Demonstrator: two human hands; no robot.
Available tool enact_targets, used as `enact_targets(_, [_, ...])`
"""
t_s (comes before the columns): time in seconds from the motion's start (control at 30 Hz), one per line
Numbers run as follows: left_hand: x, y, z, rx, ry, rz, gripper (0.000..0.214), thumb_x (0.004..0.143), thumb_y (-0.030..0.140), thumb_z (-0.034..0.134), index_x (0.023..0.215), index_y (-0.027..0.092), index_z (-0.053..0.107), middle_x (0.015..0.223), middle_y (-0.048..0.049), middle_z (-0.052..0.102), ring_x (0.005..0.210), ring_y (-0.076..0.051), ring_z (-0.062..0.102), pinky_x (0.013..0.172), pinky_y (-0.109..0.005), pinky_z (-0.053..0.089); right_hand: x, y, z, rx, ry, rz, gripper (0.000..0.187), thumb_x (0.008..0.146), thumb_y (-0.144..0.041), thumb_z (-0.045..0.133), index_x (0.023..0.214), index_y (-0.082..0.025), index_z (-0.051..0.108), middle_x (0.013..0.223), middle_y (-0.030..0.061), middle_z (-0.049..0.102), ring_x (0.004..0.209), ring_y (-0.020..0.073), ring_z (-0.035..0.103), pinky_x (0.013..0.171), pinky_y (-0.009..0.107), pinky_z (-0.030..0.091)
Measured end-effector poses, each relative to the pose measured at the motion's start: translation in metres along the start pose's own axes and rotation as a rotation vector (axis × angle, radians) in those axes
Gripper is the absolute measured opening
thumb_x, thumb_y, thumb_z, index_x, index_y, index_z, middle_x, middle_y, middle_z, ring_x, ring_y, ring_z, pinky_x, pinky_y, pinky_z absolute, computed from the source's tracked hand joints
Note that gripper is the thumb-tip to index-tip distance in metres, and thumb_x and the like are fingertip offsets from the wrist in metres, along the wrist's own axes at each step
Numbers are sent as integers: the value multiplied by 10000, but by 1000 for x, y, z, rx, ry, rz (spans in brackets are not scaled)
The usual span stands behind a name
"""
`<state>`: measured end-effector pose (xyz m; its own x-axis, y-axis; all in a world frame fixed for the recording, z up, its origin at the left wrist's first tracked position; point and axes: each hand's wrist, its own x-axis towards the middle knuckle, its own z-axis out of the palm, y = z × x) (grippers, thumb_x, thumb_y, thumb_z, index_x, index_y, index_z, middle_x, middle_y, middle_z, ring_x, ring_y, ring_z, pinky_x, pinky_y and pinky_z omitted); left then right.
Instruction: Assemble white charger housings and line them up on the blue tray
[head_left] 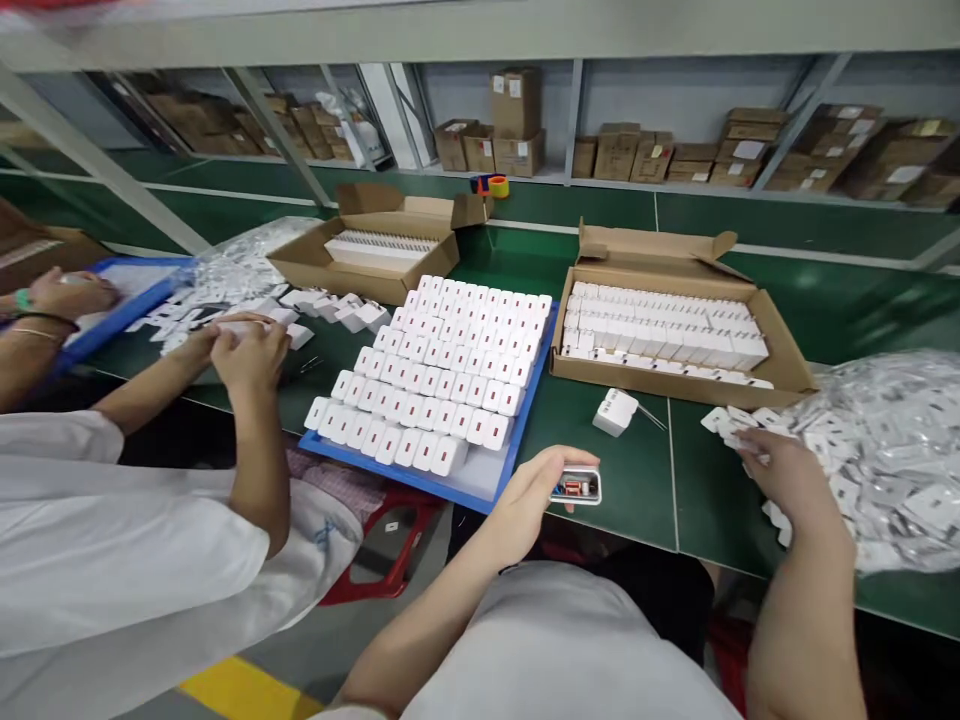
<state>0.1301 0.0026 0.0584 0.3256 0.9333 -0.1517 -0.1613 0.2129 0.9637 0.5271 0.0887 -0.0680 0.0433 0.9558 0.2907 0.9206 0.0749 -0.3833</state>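
My left hand (536, 495) is closed round a small white charger (577, 487), its open end showing metal and red parts, held just over the near edge of the green table (637, 480). My right hand (784, 470) reaches right into a heap of bagged white pieces (877, 450), fingers curled on one; I cannot make out which. A loose white charger (615, 411) lies on the table between my hands. A blue tray (495, 478) with rows of white chargers (442, 370) sits left of my left hand.
A cardboard box (787, 360) packed with white chargers stands behind the loose one. A second open box (375, 245) is farther back left. A co-worker's hands (244, 350) work at loose white parts on the left. Shelves with cartons line the back.
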Motion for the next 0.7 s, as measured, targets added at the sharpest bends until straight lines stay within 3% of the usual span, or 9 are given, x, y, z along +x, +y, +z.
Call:
enact_targets(0.17, [-6, 7, -8, 130, 9, 19, 475, 992, 546, 426, 1104, 182, 711, 1134, -88, 642, 864, -164, 590, 635, -226, 489, 3, -1, -17, -77, -157, 87, 225, 819, -252, 630, 972, -180, 778, 961, 117, 760, 824, 288, 689, 694, 358, 499])
enact_targets(0.23, [-7, 9, -12, 145, 19, 26, 468, 1002, 531, 411, 1107, 188, 712, 1146, -82, 653, 829, -150, 585, 622, -223, 481, 2, -6, -27, -131, -145, 128, 278, 847, -214, 593, 1059, -163, 765, 1000, 145, 752, 835, 290, 688, 689, 365, 489])
enact_targets(0.3, [-7, 10, -15, 153, 35, 27, 459, 1008, 521, 402, 1107, 197, 713, 1152, -74, 666, 810, -142, 582, 613, -219, 472, -1, -19, -38, -198, -14, 131, 350, 864, -160, 543, 1159, -138, 729, 1049, 182, 734, 855, 297, 688, 691, 384, 483])
enact_targets(0.37, [-5, 11, -17, 174, 32, 16, 445, 1002, 522, 419, 1113, 205, 711, 1157, -68, 669, 827, -147, 585, 619, -220, 480, -7, -45, -50, -192, 221, 66, 362, 859, -129, 545, 1174, -139, 722, 1040, 185, 731, 896, 292, 691, 730, 388, 494])
enact_targets(0.47, [0, 13, -15, 204, -11, -23, 446, 990, 535, 442, 1124, 199, 703, 1126, -66, 668, 865, -161, 588, 667, -237, 507, -22, -107, -63, 171, 467, -16, 269, 842, -128, 636, 1071, -180, 767, 865, 129, 738, 804, 231, 702, 743, 354, 532])
enact_targets(0.5, [2, 14, -14, 205, -21, -34, 455, 988, 540, 441, 1123, 191, 700, 1103, -68, 669, 875, -166, 589, 682, -242, 510, -29, -130, -65, 419, 441, 23, 261, 854, -131, 649, 1079, -196, 764, 846, 111, 730, 721, 197, 696, 684, 326, 551])
enact_targets(0.57, [5, 14, -11, 193, -23, -49, 478, 987, 551, 433, 1114, 172, 694, 1053, -72, 671, 885, -173, 593, 696, -247, 509, -42, -174, -66, 827, 241, 66, 232, 856, -153, 690, 1064, -229, 761, 811, 73, 720, 622, 163, 684, 603, 286, 584])
enact_targets(0.63, [7, 12, -9, 177, -19, -57, 506, 992, 564, 403, 1112, 162, 685, 1037, -74, 674, 875, -176, 597, 702, -257, 505, -53, -209, -62, 1058, 15, 74, 277, 847, -167, 724, 1114, -240, 733, 762, 44, 715, 632, 169, 707, 604, 269, 622])
enact_targets(0.7, [8, 9, -8, 175, -25, -62, 539, 1002, 579, 347, 1119, 169, 677, 1050, -74, 679, 859, -175, 596, 719, -276, 502, -61, -230, -57, 1161, -118, 57, 333, 839, -160, 740, 1157, -252, 704, 803, 32, 718, 684, 176, 733, 643, 264, 648])
